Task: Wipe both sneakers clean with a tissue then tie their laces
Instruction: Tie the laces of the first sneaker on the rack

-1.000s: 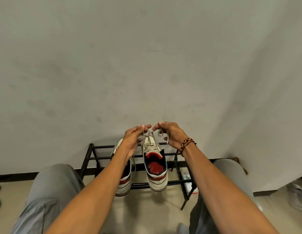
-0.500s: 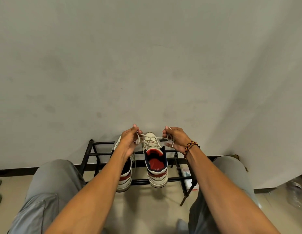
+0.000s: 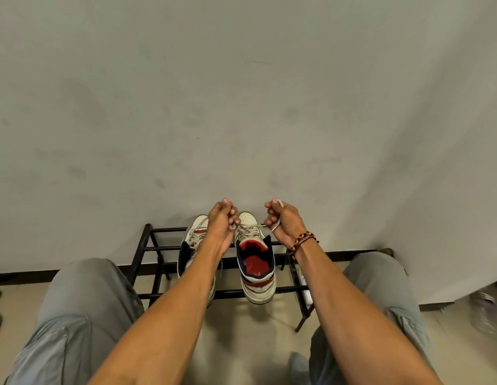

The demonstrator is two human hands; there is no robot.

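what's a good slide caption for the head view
Both hands, left and right, pull a lace taut over the right sneaker on a black rack.

no readable text in view

a small pale mark is seen on the red insole of the right sneaker, but it is too blurred to be read; no label, brand, number or sign can be made out elsewhere.

Bare forearms, grey trousers, beaded bracelet on right wrist.
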